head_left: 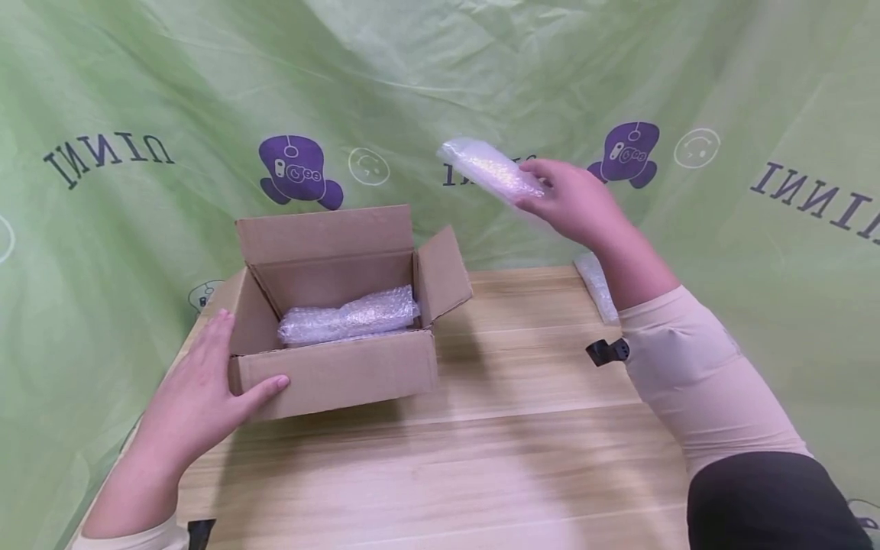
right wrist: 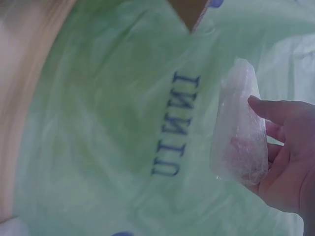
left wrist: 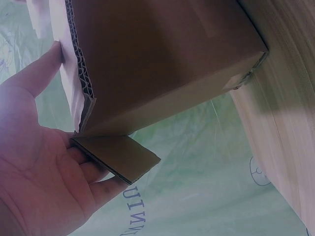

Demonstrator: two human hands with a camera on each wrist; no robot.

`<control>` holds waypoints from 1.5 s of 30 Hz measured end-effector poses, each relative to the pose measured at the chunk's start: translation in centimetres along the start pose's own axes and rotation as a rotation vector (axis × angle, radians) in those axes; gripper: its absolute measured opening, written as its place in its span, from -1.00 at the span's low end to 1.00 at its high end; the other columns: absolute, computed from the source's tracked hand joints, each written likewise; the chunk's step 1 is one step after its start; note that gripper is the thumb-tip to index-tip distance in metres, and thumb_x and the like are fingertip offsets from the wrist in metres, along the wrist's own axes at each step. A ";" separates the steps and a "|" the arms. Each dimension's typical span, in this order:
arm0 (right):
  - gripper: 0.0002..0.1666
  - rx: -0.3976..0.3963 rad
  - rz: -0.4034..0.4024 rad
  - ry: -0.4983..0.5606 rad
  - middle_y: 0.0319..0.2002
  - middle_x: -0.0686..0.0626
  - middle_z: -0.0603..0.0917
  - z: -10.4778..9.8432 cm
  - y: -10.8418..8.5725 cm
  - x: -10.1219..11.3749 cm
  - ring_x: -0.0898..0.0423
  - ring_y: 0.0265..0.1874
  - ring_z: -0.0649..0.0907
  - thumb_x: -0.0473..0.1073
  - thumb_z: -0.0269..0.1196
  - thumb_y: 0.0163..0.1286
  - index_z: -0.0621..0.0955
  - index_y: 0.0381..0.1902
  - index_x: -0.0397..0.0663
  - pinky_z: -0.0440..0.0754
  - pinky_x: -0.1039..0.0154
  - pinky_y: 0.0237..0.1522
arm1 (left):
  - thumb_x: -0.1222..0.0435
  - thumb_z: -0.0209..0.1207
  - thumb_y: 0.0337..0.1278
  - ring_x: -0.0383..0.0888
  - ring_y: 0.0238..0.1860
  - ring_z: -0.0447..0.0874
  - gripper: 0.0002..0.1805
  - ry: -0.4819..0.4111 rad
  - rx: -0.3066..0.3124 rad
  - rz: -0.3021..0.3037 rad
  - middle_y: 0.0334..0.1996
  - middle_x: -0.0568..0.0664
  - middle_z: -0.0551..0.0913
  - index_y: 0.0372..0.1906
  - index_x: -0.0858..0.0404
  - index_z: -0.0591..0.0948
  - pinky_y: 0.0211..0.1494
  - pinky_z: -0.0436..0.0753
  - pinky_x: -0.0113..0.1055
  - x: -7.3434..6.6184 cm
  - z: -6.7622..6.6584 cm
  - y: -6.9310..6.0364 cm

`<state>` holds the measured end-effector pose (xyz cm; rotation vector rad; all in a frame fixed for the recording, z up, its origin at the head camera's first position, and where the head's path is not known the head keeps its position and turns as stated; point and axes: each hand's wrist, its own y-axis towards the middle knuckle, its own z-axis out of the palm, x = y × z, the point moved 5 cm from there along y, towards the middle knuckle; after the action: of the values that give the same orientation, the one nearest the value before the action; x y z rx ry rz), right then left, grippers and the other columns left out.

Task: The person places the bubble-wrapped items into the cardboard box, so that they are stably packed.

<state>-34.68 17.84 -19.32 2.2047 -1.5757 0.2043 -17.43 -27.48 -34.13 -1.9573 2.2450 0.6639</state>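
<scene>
An open cardboard box point(head_left: 337, 378) sits at the left of the table with its flaps spread outward. Inside lies a bubble-wrapped bundle point(head_left: 351, 315); its contents cannot be made out. My left hand point(head_left: 189, 397) grips the box's near left corner, thumb on the front flap and fingers at the side flap point(left wrist: 118, 155). Up in the air, right of the box and higher than its flaps, my right hand point(head_left: 574, 200) holds a bubble-wrapped package point(head_left: 491, 169) by one end. In the right wrist view, the thumb lies on one face of this package point(right wrist: 238, 130), with fingers behind it.
Another bubble-wrapped piece point(head_left: 596, 289) lies near the table's far right edge, partly behind my right forearm. The wooden table point(head_left: 440, 473) extends in front of the box. A green printed curtain point(head_left: 426, 69) hangs close behind and around the table.
</scene>
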 end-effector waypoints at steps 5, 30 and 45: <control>-0.28 0.006 -0.067 0.014 0.34 -0.10 0.48 -0.2 0.5 3.2 -0.13 0.27 0.50 0.18 0.19 0.41 0.34 0.46 0.16 0.43 -0.16 0.29 | -0.30 0.24 0.03 0.29 0.55 -0.17 0.29 -0.003 -0.004 0.001 0.56 0.31 -0.14 0.58 0.27 -0.23 0.50 -0.03 0.28 0.1 0.0 0.0; -0.34 0.298 -0.441 -0.151 0.32 0.09 0.51 8.1 2.1 17.6 0.12 0.27 0.51 0.09 0.29 0.35 0.44 0.37 0.14 0.43 0.16 0.34 | -0.30 0.25 0.02 0.31 0.54 -0.13 0.29 -0.001 -0.023 0.019 0.55 0.32 -0.12 0.57 0.29 -0.21 0.48 0.02 0.30 0.0 0.0 0.1; -0.44 0.482 -0.556 -0.337 0.19 0.10 0.60 15.8 2.0 19.8 0.13 0.18 0.57 0.02 0.32 0.33 0.50 0.27 0.16 0.55 0.16 0.22 | -0.31 0.24 0.02 0.32 0.53 -0.11 0.30 -0.002 -0.022 0.012 0.55 0.34 -0.11 0.57 0.30 -0.20 0.48 0.02 0.29 -0.1 0.1 -0.1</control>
<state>-31.56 -6.49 -26.04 3.0951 -1.0626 0.0439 -17.37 -27.35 -34.19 -1.9535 2.2598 0.6951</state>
